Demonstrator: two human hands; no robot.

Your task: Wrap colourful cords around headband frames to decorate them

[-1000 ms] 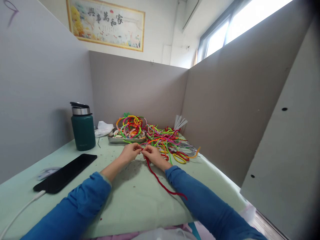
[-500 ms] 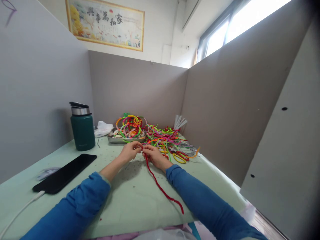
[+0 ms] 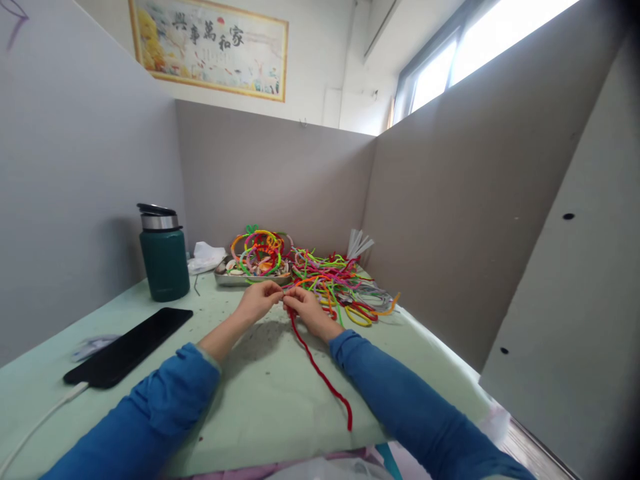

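A red pipe cleaner (image 3: 320, 373) runs from between my fingertips down toward the table's front edge, its lower end hanging loose. My right hand (image 3: 306, 310) pinches it near its upper end. My left hand (image 3: 259, 301) is closed at the same spot, thumb and forefinger pressed together on the upper end of the pipe cleaner. The two hands' fingertips almost meet, and the bit between them is mostly hidden. Just beyond the hands lies a pile of coloured pipe cleaners (image 3: 330, 273).
A metal tray (image 3: 253, 281) holds shell-like pieces and coloured pipe-cleaner loops. At left stand a green bottle (image 3: 165, 265) and a black phone (image 3: 130, 347) with a white cable (image 3: 45, 417). White tissue (image 3: 206, 256) lies behind. Grey partitions (image 3: 275, 167) enclose the green-covered table (image 3: 270, 407).
The loose lower end of the red pipe cleaner has swung left. Both hands have stayed together in nearly the same place, with fingers shifted slightly.
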